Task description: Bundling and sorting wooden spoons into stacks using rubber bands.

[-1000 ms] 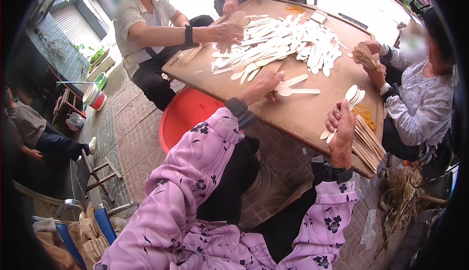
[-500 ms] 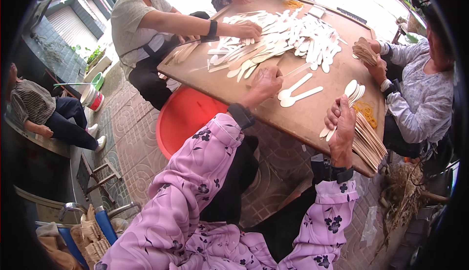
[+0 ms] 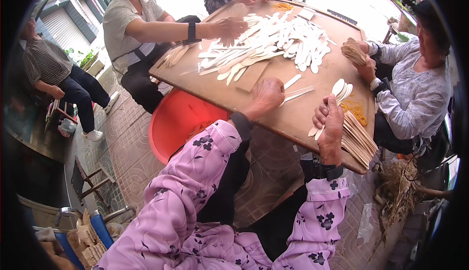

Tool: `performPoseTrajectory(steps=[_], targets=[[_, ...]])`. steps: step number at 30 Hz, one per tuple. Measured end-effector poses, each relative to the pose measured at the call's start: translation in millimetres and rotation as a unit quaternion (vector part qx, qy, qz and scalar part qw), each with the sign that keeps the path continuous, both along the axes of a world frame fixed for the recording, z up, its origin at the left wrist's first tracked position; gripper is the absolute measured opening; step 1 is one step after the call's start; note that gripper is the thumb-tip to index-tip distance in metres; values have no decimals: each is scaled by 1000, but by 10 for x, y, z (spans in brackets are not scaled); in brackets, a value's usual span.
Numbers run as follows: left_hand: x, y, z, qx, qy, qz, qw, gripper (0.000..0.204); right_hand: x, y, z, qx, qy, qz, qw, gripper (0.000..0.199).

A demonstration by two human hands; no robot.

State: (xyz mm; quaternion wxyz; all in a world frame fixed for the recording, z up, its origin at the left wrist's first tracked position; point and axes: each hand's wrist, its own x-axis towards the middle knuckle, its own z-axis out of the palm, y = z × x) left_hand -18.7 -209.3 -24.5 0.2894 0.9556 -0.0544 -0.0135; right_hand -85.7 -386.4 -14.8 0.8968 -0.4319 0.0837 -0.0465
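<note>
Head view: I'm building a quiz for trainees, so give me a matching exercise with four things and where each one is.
Things:
1. left hand
2. right hand
3. orange tub
4. pile of loose wooden spoons

Places:
A. under the table's near-left edge
B. middle of the table
C. resting on two loose spoons
D. holding a fanned stack of spoons

Pairs: 1-C, 2-D, 3-A, 4-B

single head-worn fisheye view, looking steeply down and forward, close over the wooden table, edges bent
</note>
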Motion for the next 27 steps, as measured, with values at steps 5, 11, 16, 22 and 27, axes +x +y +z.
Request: performPoseTrajectory(steps=[5, 11, 16, 22, 27], targets=[[-72, 12, -106, 55, -68, -11, 996, 19, -12, -11, -23, 35, -26, 33, 998, 26], [-68, -47, -126, 82, -62, -3, 995, 21, -56, 12, 36, -28, -10, 32, 999, 26], [-70, -32, -222, 82, -100, -16, 992, 21, -66, 2, 72, -3, -21, 37, 999, 24], [-148, 15, -140, -3, -185, -60, 981, 15, -33, 63, 49, -5, -28, 40, 999, 20], [-193, 155, 408, -88, -169, -210, 959, 10, -20, -15, 45, -132, -64, -5, 989, 25]])
